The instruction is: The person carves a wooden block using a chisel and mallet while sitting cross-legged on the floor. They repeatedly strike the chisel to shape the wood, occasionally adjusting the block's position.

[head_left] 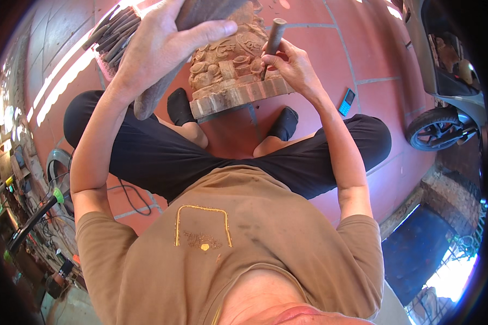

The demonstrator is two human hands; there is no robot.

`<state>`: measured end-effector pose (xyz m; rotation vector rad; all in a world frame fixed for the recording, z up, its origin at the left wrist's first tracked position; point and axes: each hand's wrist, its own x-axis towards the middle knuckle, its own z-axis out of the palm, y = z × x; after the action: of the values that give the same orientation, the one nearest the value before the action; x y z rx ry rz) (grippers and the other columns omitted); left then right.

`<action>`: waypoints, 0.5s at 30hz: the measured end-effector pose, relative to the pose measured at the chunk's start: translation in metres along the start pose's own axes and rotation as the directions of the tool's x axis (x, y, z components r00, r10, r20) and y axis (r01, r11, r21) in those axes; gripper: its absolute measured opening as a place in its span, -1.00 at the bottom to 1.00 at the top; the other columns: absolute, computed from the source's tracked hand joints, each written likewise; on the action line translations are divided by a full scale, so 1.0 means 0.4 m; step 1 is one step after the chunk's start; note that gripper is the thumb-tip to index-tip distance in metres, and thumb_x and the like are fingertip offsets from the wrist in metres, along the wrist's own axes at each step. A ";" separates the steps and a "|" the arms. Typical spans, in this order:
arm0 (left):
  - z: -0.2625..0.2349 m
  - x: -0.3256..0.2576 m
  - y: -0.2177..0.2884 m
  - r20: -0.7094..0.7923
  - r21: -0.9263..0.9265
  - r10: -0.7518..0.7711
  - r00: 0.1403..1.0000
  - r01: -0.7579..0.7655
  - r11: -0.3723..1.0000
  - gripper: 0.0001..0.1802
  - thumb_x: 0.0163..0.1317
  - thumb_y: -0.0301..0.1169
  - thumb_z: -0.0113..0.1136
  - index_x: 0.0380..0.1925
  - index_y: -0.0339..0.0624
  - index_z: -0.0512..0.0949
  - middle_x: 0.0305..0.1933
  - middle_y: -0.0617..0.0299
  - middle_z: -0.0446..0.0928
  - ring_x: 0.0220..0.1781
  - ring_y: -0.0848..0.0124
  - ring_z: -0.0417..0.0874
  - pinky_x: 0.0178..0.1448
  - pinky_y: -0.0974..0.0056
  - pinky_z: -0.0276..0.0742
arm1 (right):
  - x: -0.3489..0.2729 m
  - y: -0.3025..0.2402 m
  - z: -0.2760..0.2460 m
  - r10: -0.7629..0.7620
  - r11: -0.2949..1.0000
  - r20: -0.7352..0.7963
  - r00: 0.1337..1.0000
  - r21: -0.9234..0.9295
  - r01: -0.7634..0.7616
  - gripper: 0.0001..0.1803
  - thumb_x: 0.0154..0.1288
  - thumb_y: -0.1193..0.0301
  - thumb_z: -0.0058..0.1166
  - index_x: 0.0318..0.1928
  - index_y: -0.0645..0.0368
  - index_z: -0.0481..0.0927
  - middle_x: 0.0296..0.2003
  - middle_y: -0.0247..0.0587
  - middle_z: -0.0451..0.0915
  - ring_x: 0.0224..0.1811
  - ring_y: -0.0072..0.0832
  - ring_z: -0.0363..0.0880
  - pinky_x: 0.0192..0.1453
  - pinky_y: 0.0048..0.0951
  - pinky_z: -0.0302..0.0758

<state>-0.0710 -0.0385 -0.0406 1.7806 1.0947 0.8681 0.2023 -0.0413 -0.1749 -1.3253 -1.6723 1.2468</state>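
Head view: my left hand point(157, 46) is closed around a wooden mallet point(162, 81), raised above the carved wooden block point(230, 70). My right hand point(290, 65) grips a chisel point(273, 40), its tip set against the carving's upper right. The block stands on the red tiled floor point(320, 70) between my socked feet. A bundle of chisels point(114, 35) lies to the left; a blue phone point(346, 102) lies to the right.

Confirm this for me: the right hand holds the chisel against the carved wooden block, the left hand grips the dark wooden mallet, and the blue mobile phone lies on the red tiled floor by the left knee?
Not quite. The head view shows the blue mobile phone on the red tiled floor by the right knee, not the left. The rest holds: right hand on the chisel at the carved wooden block, left hand gripping the dark wooden mallet.
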 end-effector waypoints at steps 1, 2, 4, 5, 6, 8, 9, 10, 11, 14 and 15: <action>-0.006 -0.001 0.020 -0.017 -0.092 -0.037 0.999 0.035 0.995 -0.45 0.27 -0.41 0.39 0.20 -0.35 0.43 -0.18 0.22 0.61 -0.27 0.52 0.61 -0.17 0.34 0.56 | -0.001 0.001 -0.002 0.006 1.000 -0.033 0.999 -0.007 -0.007 -0.81 0.36 0.45 0.26 -0.09 0.25 0.60 -0.33 -0.19 0.70 -0.28 -0.52 0.68 -0.13 -0.39 0.62; -0.010 -0.005 0.028 0.019 -0.137 -0.122 0.992 0.124 0.983 -0.46 0.27 -0.43 0.40 0.20 -0.34 0.45 -0.19 0.29 0.58 -0.27 0.58 0.57 -0.17 0.38 0.52 | -0.002 0.002 -0.004 0.012 1.000 -0.067 0.998 -0.014 -0.013 -0.82 0.36 0.48 0.25 -0.08 0.25 0.60 -0.33 -0.21 0.69 -0.27 -0.54 0.68 -0.14 -0.41 0.62; -0.008 -0.001 0.005 0.029 -0.081 -0.022 0.999 0.024 0.996 -0.44 0.26 -0.42 0.41 0.21 -0.35 0.45 -0.16 0.25 0.60 -0.20 0.55 0.59 -0.09 0.36 0.53 | -0.002 0.001 -0.021 -0.011 0.998 -0.131 0.991 -0.068 0.002 -0.84 0.37 0.52 0.23 -0.08 0.26 0.59 -0.32 -0.23 0.69 -0.24 -0.57 0.69 -0.14 -0.44 0.64; -0.007 0.001 -0.011 0.034 -0.053 0.026 0.999 -0.024 0.998 -0.42 0.25 -0.41 0.42 0.22 -0.36 0.45 -0.14 0.23 0.61 -0.17 0.53 0.60 -0.05 0.35 0.54 | 0.001 -0.004 -0.043 -0.042 0.993 -0.160 0.986 -0.116 0.024 -0.84 0.37 0.53 0.22 -0.08 0.26 0.59 -0.31 -0.25 0.69 -0.23 -0.57 0.70 -0.14 -0.45 0.65; -0.006 0.002 -0.030 0.012 -0.018 0.097 0.995 -0.096 0.995 -0.42 0.25 -0.40 0.43 0.22 -0.37 0.45 -0.12 0.20 0.61 -0.13 0.51 0.60 -0.01 0.33 0.54 | 0.006 -0.011 -0.056 -0.075 0.985 -0.186 0.980 -0.164 0.045 -0.85 0.38 0.55 0.21 -0.07 0.27 0.59 -0.30 -0.26 0.68 -0.22 -0.57 0.70 -0.14 -0.46 0.66; -0.001 0.011 -0.053 -0.007 0.023 0.182 0.983 -0.182 0.983 -0.41 0.24 -0.38 0.44 0.21 -0.38 0.45 -0.08 0.16 0.62 -0.06 0.47 0.60 0.07 0.29 0.53 | 0.002 -0.029 -0.063 -0.034 0.999 -0.197 0.980 -0.022 0.031 -0.85 0.39 0.56 0.19 -0.07 0.27 0.59 -0.27 -0.28 0.68 -0.20 -0.56 0.71 -0.11 -0.47 0.68; 0.001 0.012 -0.056 -0.009 0.031 0.191 0.982 -0.190 0.981 -0.40 0.23 -0.37 0.45 0.21 -0.39 0.45 -0.06 0.14 0.63 -0.02 0.45 0.60 0.11 0.28 0.52 | -0.001 -0.034 -0.065 -0.014 0.998 -0.199 0.980 0.050 0.024 -0.86 0.39 0.57 0.18 -0.07 0.27 0.59 -0.25 -0.29 0.68 -0.19 -0.55 0.71 -0.10 -0.48 0.68; 0.001 0.010 -0.040 0.001 0.011 0.133 0.991 -0.133 0.991 -0.39 0.23 -0.36 0.45 0.21 -0.39 0.46 -0.03 0.12 0.63 0.00 0.44 0.59 0.14 0.26 0.51 | -0.004 -0.028 -0.057 -0.012 0.993 -0.180 0.984 0.116 0.033 -0.85 0.41 0.59 0.16 -0.05 0.27 0.59 -0.22 -0.30 0.68 -0.20 -0.56 0.71 -0.08 -0.47 0.69; 0.002 0.011 -0.029 0.012 -0.007 0.074 0.997 -0.074 0.997 -0.38 0.22 -0.35 0.46 0.21 -0.40 0.46 -0.01 0.10 0.63 0.03 0.42 0.59 0.18 0.25 0.50 | -0.006 -0.025 -0.047 -0.002 0.993 -0.162 0.987 0.117 0.022 -0.85 0.41 0.58 0.17 -0.04 0.27 0.59 -0.22 -0.30 0.68 -0.19 -0.56 0.71 -0.07 -0.47 0.69; 0.006 0.022 -0.026 0.024 -0.001 0.116 0.993 -0.116 0.993 -0.36 0.22 -0.35 0.45 0.23 -0.41 0.45 0.00 0.09 0.62 0.05 0.43 0.58 0.20 0.26 0.49 | -0.012 -0.016 -0.013 0.020 0.993 -0.083 0.996 0.115 -0.010 -0.80 0.38 0.53 0.23 -0.02 0.26 0.58 -0.22 -0.27 0.69 -0.15 -0.53 0.71 -0.03 -0.43 0.68; 0.006 0.025 -0.026 0.028 0.004 0.127 0.992 -0.127 0.992 -0.36 0.22 -0.35 0.45 0.24 -0.41 0.45 0.00 0.09 0.62 0.06 0.43 0.58 0.20 0.26 0.49 | -0.012 -0.017 -0.003 0.005 0.997 -0.074 0.997 0.073 0.001 -0.78 0.37 0.52 0.24 -0.02 0.25 0.58 -0.22 -0.25 0.70 -0.14 -0.52 0.71 -0.02 -0.41 0.68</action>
<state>-0.0686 -0.0275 -0.0497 1.8776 0.9750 0.9136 0.2024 -0.0460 -0.1680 -1.3138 -1.5595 1.2330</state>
